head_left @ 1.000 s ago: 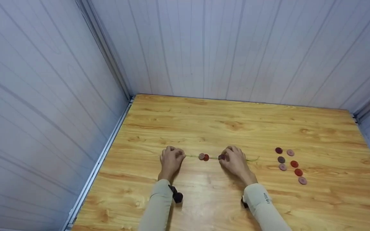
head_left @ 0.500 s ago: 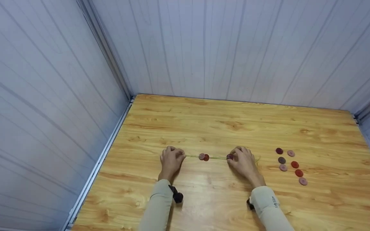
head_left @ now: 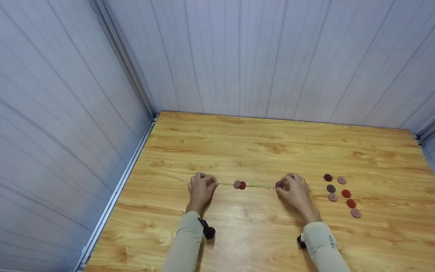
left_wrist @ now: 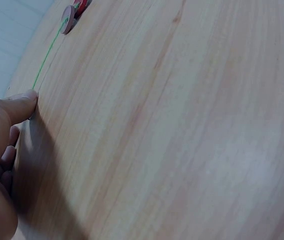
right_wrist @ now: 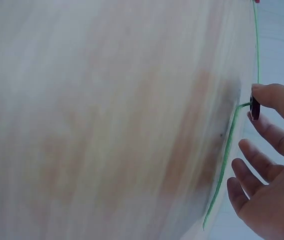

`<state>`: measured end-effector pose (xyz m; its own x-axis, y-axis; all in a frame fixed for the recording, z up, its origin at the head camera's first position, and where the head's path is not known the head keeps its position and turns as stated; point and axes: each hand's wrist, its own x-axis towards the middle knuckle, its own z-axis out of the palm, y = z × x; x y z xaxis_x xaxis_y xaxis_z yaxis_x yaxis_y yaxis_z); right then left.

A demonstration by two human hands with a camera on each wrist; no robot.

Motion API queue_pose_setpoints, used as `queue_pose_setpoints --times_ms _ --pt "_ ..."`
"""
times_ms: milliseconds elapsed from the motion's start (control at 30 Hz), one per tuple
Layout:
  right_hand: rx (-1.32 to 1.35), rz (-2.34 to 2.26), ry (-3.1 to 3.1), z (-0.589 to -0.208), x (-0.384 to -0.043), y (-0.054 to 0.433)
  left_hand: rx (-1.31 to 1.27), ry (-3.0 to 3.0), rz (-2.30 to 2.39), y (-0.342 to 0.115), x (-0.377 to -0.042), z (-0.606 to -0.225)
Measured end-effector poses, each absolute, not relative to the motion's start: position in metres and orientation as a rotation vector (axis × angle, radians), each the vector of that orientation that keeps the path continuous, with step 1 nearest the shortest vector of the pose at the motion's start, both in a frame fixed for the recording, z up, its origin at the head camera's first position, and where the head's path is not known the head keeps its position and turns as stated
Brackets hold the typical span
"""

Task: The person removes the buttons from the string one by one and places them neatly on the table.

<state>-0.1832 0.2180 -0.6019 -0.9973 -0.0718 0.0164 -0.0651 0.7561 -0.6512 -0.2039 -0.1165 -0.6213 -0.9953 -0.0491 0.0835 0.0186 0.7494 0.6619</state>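
My left hand pinches a thin green string near its left end, between thumb and forefinger. The string runs straight to my right hand, which pinches a dark maroon button by its edges. That button is threaded on the string, and a loose green tail hangs from its other side in the right wrist view. Between the hands, a pink button and a red button sit on the string, touching or overlapping. The string's left tip is hidden by my left fingers.
Several loose buttons lie on the wooden table to the right of my right hand, among them a maroon button, a grey-brown button, a red button and a pink button. Pale panel walls stand behind and at the sides.
My right hand has slid to the right along the string with the maroon button, widening the gap from the pink and red buttons. My left hand and those two buttons have stayed put.
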Motion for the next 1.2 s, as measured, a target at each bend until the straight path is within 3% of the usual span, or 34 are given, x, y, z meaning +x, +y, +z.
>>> queue_pose_setpoints --times_ms 1200 --pt "-0.014 -1.004 3.005 -0.601 -0.173 0.267 0.013 -2.834 -1.059 -0.117 -0.205 -0.624"
